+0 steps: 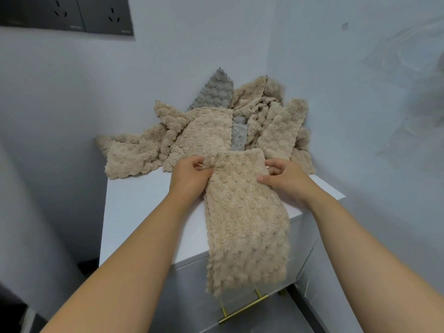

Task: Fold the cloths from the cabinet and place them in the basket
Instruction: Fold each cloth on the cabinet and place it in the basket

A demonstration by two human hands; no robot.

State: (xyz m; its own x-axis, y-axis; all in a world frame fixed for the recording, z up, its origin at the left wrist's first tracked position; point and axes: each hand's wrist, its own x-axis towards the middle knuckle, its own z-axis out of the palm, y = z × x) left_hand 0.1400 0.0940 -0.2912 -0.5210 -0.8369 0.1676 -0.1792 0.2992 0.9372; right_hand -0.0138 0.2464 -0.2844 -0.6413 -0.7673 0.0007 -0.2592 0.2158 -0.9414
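Cabinet: a white cabinet (144, 212) stands in a corner between two pale walls; its flat top faces the camera.
Cloth in hand: a beige, bumpy-piled cloth (245, 224) lies lengthwise on the front half of the cabinet top. Its lower part hangs over the cabinet's front edge and down across the front panel.
Left hand: the left hand (189, 176) is over the cabinet top at the cloth's far left corner. Its fingers are curled and pinch the edge there, bunching it slightly.
Right hand: the right hand (286, 179) is at the cloth's far right corner. The thumb lies on top of the pile and the fingers are bent round the edge, so it holds the cloth too.
Pile: a loose pile of cloths (209, 131) lies at the back of the cabinet top, pushed into the corner, and touches the far end of the held cloth. One beige piece droops over the cabinet's left edge.
Grey cloth: a grey cloth (216, 92) sticks up from the back of the pile against the wall.
Handle: a gold bar handle (245, 308) sits on the cabinet's front panel, just below the cloth's hanging end.
Sockets: dark wall sockets (64, 13) are mounted high on the wall, above and left of the cabinet.
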